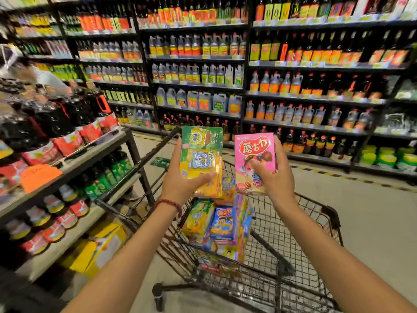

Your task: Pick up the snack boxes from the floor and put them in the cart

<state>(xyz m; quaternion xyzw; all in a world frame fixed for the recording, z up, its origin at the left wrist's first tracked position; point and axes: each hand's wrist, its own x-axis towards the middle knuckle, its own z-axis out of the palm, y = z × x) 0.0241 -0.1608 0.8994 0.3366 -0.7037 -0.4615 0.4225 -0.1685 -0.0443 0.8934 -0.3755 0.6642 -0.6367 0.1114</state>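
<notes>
Both hands loaded, both above the cart [316,213], nothing released yet.

Left hand [180,184] grips a green-and-yellow snack box [200,159]: thumb wrapped across the lower front face, fingers behind, so the hold is on the bottom third. Long axis near upright, top leaning slightly away from the camera. Its lower edge sits just above the boxes already in the cart [222,222].

Right hand [275,177] grips a pink snack box [255,163] the same way: thumb over the front near the lower half, fingers round the right edge and back. Long axis also upright. The two boxes are side by side, close but not touching, as far as I can tell.

Key relation: the basket opening lies straight below and slightly toward the camera from both grips. The existing pile hugs the cart's left wall; the right side of the basket shows bare wire mesh. The left hand is nearer the pile, the right hand nearer the open mesh.

Judgement: this is the drop/placement step. The pink box should go down onto the bare right side; the green one either stacks on the pile or slots beside it. The tall axis means tilting flat before release, or they may topple against the pile.

Can't see any boxes left on the floor from here.
</notes>
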